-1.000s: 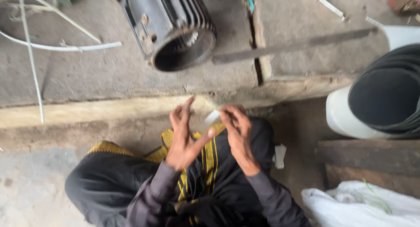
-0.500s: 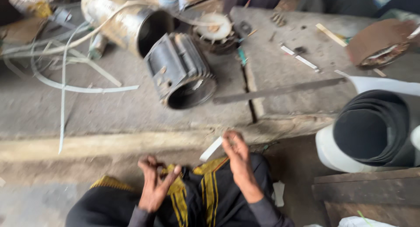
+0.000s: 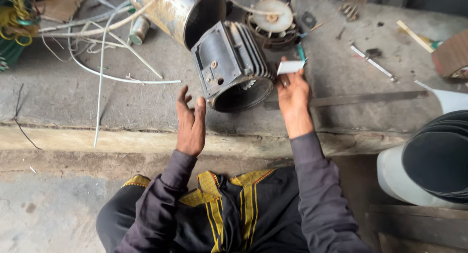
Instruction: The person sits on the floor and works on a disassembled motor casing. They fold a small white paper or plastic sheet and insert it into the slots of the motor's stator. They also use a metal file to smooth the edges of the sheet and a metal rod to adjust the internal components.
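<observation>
A grey ribbed motor housing (image 3: 234,65) lies on its side on the concrete ledge, its open end facing me. My left hand (image 3: 191,121) hovers just left of that opening, fingers apart, holding nothing. My right hand (image 3: 294,98) is raised at the housing's right side and pinches a small white slip of paper (image 3: 290,67) between thumb and fingers.
A rusty metal cylinder (image 3: 183,11) lies behind the housing, with a white fan wheel (image 3: 272,16) beside it. White wires (image 3: 107,63) sprawl at the left. A flat metal bar (image 3: 370,97) lies at the right, near a black roll in a white tub (image 3: 434,165).
Both hands have risen from my lap toward the housing; the right one carried the white slip up beside it. The camera view has tilted forward over the ledge.
</observation>
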